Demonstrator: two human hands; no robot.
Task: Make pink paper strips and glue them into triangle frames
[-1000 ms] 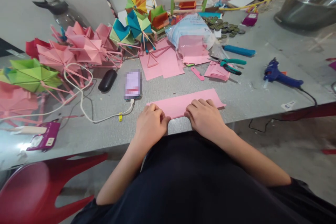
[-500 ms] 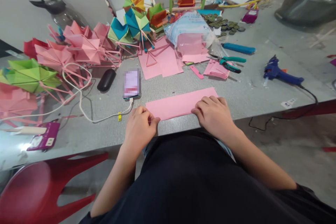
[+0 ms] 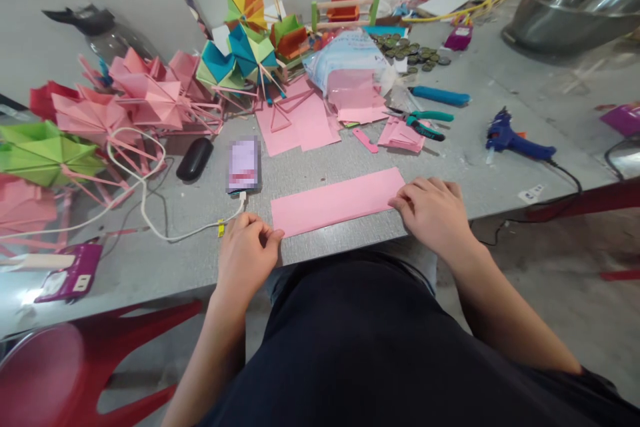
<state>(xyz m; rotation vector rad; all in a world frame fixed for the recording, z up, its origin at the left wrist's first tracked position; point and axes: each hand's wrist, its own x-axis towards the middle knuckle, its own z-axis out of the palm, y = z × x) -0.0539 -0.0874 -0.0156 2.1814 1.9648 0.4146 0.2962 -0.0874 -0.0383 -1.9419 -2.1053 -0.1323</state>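
A long strip of pink paper (image 3: 337, 201) lies flat near the table's front edge, slightly slanted. My left hand (image 3: 250, 240) is at its left end, fingers curled, with the thumb at the paper's lower left corner. At the other end my right hand (image 3: 433, 207) pinches the lower right corner between thumb and curled fingers. Just beyond the left hand lies a phone (image 3: 243, 165) with a white cable plugged in. A pink utility knife (image 3: 365, 141) and a pile of small pink paper pieces (image 3: 400, 135) lie behind the strip.
Pink folded paper shapes (image 3: 165, 97) crowd the left side, beside a black case (image 3: 195, 159). Pliers (image 3: 425, 123), a blue-handled tool (image 3: 440, 95) and a blue glue gun (image 3: 517, 138) lie to the right. A metal bowl (image 3: 575, 13) stands at back right; a red stool (image 3: 45, 373) is below left.
My right hand has slid rightward along the strip's lower edge to its right corner. My left hand has shifted slightly left. The whole view has shifted a little.
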